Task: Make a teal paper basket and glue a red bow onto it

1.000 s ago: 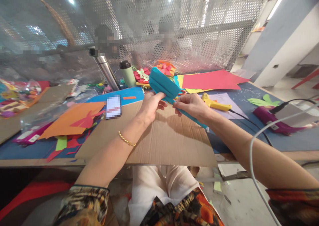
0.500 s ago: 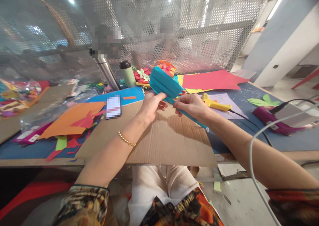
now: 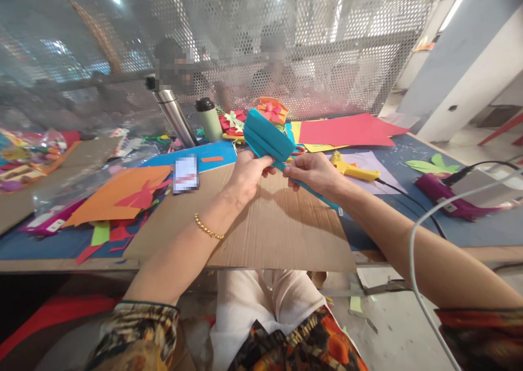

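A folded blue paper piece [image 3: 268, 135] with pleats and a long narrow strip is held up over the brown cardboard sheet [image 3: 278, 229]. My left hand [image 3: 251, 172] grips it at its lower edge, the thumb on top. My right hand [image 3: 308, 172] pinches the narrow strip just below the pleated part. The strip's tail runs down under my right forearm to a whitish tip. Some of the fingers of both hands are hidden behind the paper. A yellow glue gun [image 3: 355, 170] lies right of my right hand on a pale lilac sheet [image 3: 392, 184].
On the left lie orange paper [image 3: 118, 194], paper scraps and a phone [image 3: 186, 174]. A steel flask [image 3: 175, 115] and a green bottle [image 3: 210, 121] stand behind. Red sheets [image 3: 347, 130] lie at the back right. A white cable [image 3: 412, 251] hangs across the right side, near my right arm.
The blue paper's pleated part has tilted slightly, its right end dipping a little. Both hands keep their hold in nearly the same place.
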The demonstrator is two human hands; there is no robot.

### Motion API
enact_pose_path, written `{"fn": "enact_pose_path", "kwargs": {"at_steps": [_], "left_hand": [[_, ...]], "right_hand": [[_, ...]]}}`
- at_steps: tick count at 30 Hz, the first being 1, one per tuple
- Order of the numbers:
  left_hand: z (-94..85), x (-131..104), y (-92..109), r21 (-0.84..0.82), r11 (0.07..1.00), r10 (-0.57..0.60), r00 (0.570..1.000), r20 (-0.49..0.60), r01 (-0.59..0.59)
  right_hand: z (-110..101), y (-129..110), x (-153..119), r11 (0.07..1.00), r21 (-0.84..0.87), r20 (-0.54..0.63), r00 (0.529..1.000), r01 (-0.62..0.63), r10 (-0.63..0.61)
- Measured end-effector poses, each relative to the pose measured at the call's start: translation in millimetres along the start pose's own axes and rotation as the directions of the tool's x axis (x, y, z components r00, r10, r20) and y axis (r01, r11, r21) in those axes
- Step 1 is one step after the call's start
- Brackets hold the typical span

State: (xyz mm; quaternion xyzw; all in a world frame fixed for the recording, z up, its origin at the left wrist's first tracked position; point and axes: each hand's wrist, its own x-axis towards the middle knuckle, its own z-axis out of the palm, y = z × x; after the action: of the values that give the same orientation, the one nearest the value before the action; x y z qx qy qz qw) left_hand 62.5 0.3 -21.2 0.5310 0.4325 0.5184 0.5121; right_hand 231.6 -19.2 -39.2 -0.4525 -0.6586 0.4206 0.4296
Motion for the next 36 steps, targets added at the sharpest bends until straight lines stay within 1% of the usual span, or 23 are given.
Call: {"fn": "enact_pose_path", "kwargs": {"at_steps": [3, 5, 8, 10, 12, 15, 17, 19, 22, 24, 27, 31, 33, 36], "left_hand": [[0.0, 0.6, 0.0, 0.009, 1.0, -0.003, 1.0, 0.006, 0.003], [1.3, 0.1, 0.0, 0.02, 1.0, -0.009, 1.0, -0.019, 0.009], [5.6, -3.5, 0.2, 0.028, 1.0, -0.007, 1.0, -0.03, 0.008], [8.5, -7.0, 0.5, 0.022, 1.0, -0.02, 1.0, 0.02, 0.02], [9.5, -9.2, 1.0, -0.008, 0.999, -0.047, 0.995, 0.087, 0.048], [5.5, -6.9, 2.0, -0.107, 0.991, -0.054, 0.978, 0.203, 0.077], [-0.1, -2.5, 2.7, -0.175, 0.981, -0.029, 0.961, 0.276, 0.08], [-5.6, 2.0, 3.1, -0.211, 0.976, 0.015, 0.946, 0.322, 0.056], [-9.8, 4.4, 2.9, -0.205, 0.979, 0.071, 0.93, 0.36, 0.005], [-9.4, 2.9, 2.0, -0.183, 0.983, 0.078, 0.921, 0.383, -0.007], [-6.2, -0.7, -0.3, -0.152, 0.988, 0.084, 0.918, 0.388, -0.027], [-3.1, -3.0, -2.5, -0.144, 0.988, 0.097, 0.936, 0.339, -0.05], [-2.3, -3.4, -2.4, -0.151, 0.988, 0.083, 0.946, 0.314, -0.037], [-1.0, -4.2, -1.1, -0.179, 0.984, 0.033, 0.96, 0.28, 0.019]], "right_hand": [[0.3, -1.7, -0.9, 1.0, -0.001, -0.001, 1.0, 0.001, -0.001], [0.6, -2.8, -0.9, 1.0, -0.017, -0.008, 1.0, 0.004, -0.004], [0.9, -4.1, -0.4, 0.999, -0.033, -0.054, 0.998, 0.02, -0.021], [0.3, -4.7, -0.4, 1.0, -0.014, -0.089, 0.996, 0.02, -0.021], [-1.5, -5.7, -1.1, 1.0, 0.022, -0.104, 0.995, -0.005, 0.007], [-6.9, -8.7, -3.3, 0.995, 0.098, -0.107, 0.994, -0.017, 0.028], [-10.9, -11.3, -5.0, 0.987, 0.163, -0.09, 0.996, 0.007, 0.007], [-13.8, -13.5, -6.4, 0.975, 0.221, -0.065, 0.998, 0.028, -0.014], [-15.1, -15.0, -7.5, 0.963, 0.268, -0.042, 0.999, 0.033, -0.023], [-14.4, -15.2, -7.8, 0.961, 0.276, -0.042, 0.999, 0.033, -0.022], [-12.6, -15.7, -8.2, 0.96, 0.278, -0.043, 0.999, 0.031, -0.02], [-10.2, -18.0, -8.8, 0.964, 0.264, -0.022, 0.999, 0.041, -0.036], [-9.3, -19.0, -9.0, 0.965, 0.261, -0.02, 0.999, 0.039, -0.035], [-8.8, -19.2, -9.3, 0.968, 0.25, -0.017, 0.999, 0.033, -0.03]]}}
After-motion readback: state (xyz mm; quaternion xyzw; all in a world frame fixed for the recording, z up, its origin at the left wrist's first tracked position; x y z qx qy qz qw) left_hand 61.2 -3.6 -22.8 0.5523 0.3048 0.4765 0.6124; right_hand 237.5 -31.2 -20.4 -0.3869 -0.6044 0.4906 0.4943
